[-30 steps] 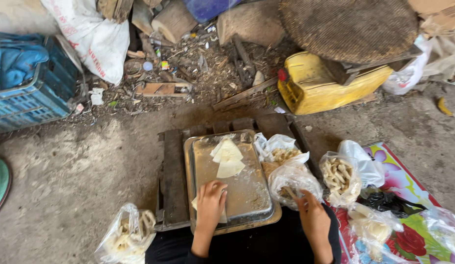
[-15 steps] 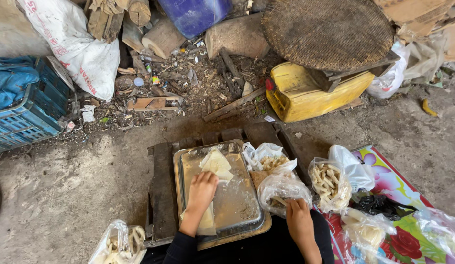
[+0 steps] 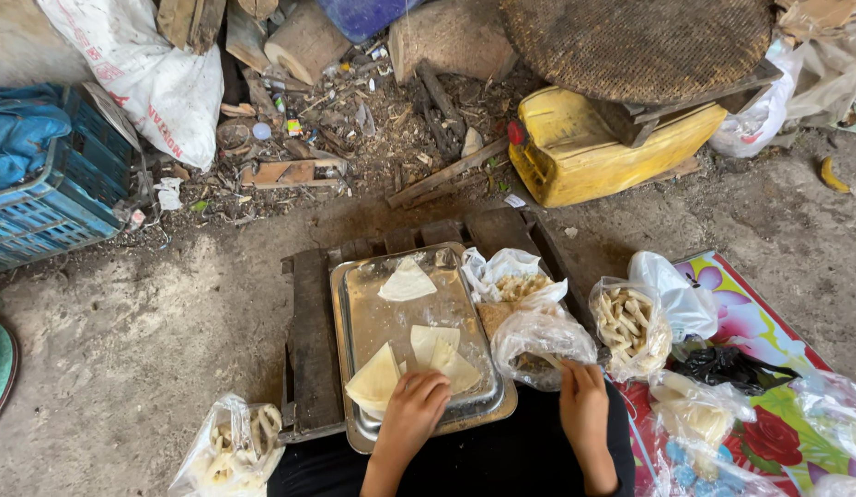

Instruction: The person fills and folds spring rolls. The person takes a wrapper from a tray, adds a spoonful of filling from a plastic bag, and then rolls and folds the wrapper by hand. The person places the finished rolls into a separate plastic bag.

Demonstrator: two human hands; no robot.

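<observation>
A metal tray (image 3: 391, 317) lies on a dark wooden pallet (image 3: 313, 340) in front of me. A pale triangular wrapper (image 3: 407, 281) sits at the tray's far end. Near the front edge lie more triangular wrappers (image 3: 434, 354). My left hand (image 3: 414, 410) rests on these near wrappers, fingers curled over them. My right hand (image 3: 584, 405) is at the mouth of a clear plastic bag (image 3: 538, 336) holding brownish filling, just right of the tray.
Other plastic bags of pale rolled pieces lie at the right (image 3: 630, 322) and lower left (image 3: 230, 446). A flowered mat (image 3: 750, 322) covers the ground at the right. Beyond are a yellow jerrycan (image 3: 593, 152), a woven basket (image 3: 639, 41), a blue crate (image 3: 51, 198) and wood scraps.
My left hand has drawn back from mid-tray to the near edge, where wrappers now lie spread. The view has shifted a little; my right hand stays at the bag.
</observation>
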